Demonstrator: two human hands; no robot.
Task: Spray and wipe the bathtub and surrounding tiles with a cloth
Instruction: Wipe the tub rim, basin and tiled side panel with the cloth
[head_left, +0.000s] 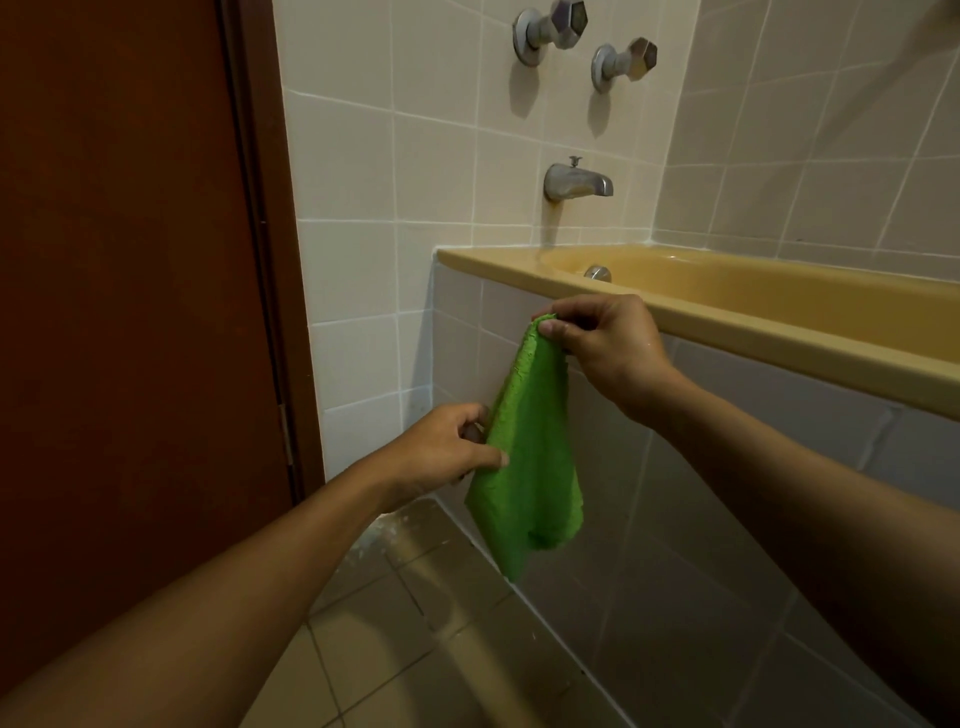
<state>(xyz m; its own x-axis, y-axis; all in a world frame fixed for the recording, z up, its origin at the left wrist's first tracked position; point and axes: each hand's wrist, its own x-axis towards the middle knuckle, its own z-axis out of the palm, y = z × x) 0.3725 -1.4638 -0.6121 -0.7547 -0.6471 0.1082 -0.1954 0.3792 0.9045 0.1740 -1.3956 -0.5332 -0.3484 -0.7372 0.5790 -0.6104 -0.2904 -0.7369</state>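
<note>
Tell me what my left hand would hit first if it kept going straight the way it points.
The green cloth, whose edge your left hand is pinching. Past it comes probably the tiled bathtub front, though depth is unclear.

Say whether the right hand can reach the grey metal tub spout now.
Probably yes: nothing stands between the right hand and the grey metal spout above it, though its fingers pinch the green cloth.

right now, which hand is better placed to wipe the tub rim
Right, likely. The right hand pinches the cloth by its top corner close by the tub rim; the left hand holds its edge lower, farther from the rim.
</note>
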